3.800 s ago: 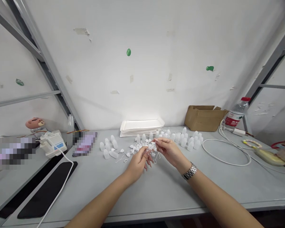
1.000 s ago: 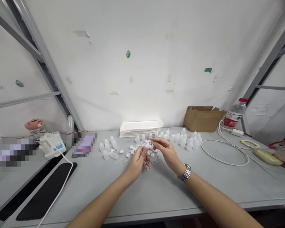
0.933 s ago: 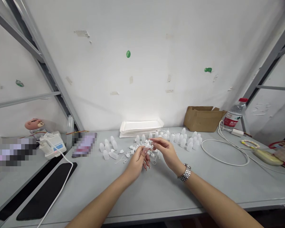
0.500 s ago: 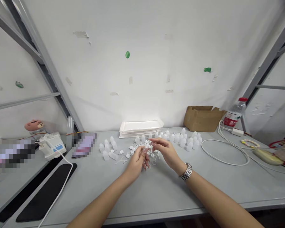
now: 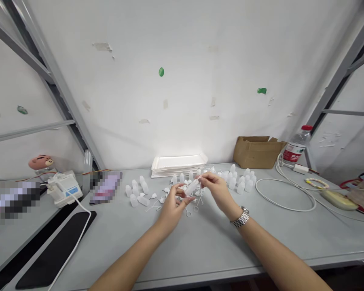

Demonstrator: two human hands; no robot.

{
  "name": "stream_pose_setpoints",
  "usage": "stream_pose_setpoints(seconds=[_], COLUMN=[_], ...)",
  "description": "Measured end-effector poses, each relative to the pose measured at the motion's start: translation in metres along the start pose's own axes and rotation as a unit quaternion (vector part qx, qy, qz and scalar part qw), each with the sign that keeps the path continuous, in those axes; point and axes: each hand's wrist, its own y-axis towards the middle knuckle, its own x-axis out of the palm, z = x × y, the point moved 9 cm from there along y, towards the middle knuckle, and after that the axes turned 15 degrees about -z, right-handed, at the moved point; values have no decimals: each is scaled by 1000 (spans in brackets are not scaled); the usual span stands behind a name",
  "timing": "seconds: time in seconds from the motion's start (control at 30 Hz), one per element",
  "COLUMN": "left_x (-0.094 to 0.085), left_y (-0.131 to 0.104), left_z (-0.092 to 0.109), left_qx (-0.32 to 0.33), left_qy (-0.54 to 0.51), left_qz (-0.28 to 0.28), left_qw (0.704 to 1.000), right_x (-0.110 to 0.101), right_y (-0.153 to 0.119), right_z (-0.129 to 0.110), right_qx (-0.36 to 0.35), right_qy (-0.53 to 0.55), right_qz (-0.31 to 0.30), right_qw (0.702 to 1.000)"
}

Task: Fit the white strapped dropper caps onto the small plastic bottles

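Note:
Over the middle of the table I hold a small translucent plastic bottle (image 5: 191,188), tilted with its upper end to the right. My left hand (image 5: 173,205) grips its lower end between thumb and fingers. The fingertips of my right hand (image 5: 216,188) pinch its upper end; whether a cap sits there is too small to tell. Under and around my hands lie loose white caps (image 5: 153,196) and thin white strips with rings (image 5: 189,214). More such bottles stand in a left group (image 5: 135,190), where one lies on its side, and a right group (image 5: 241,186).
Behind the bottles lies a stack of white trays (image 5: 178,162) against the wall. At the back right are a cardboard box (image 5: 257,155), a red-capped water bottle (image 5: 295,149) and a looped white cable (image 5: 286,210). A phone (image 5: 106,188) and a white power strip (image 5: 64,189) are at left.
My hands have moved slightly apart, and the bottle now shows between them. My left fingers have shifted to its lower end. The view has shifted slightly.

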Motion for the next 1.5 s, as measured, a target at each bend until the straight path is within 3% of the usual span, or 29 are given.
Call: stream_pose_setpoints(seconds=[0.13, 0.33, 0.47, 0.57, 0.77, 0.9, 1.07, 1.17, 1.27, 1.5], left_x=[-11, -16, -16, -16, -16, -13, -14, -15, -14, -12], left_y=[-5, -6, -4, -4, -4, -3, -2, -2, -2, -2], left_z=[0, -2, -6, -7, -6, -7, -5, -6, -6, -7], left_qx=[-9, 0, 2, 1, 1, -6, 9, 15, 23, 11], left_qy=[4, -5, -7, -7, -4, -11, -2, 3, 10, 5], left_qz=[60, 87, 89, 85, 85, 73, 71, 73, 74, 65], left_qw=[998, 996, 996, 996, 996, 997, 997, 997, 997, 998], right_x=[-54, -95, -96, -91, -87, -88, -112, -134, -141, -138], right_y=[-2, 4, 3, 3, 3, 0, -8, -13, -13, -12], right_z=[-19, -5, 6, 10, 13, 7, -6, -9, -1, 10], right_qx=[17, 154, 208, 223, 220, 227, 235, 232, 247, 284], right_qy=[-134, -389, -479, -497, -489, -443, -417, -506, -579, -623], right_qz=[120, 96, 72, 56, 42, 14, 34, 93, 93, 73], right_qw=[984, 903, 850, 837, 843, 867, 877, 826, 772, 725])
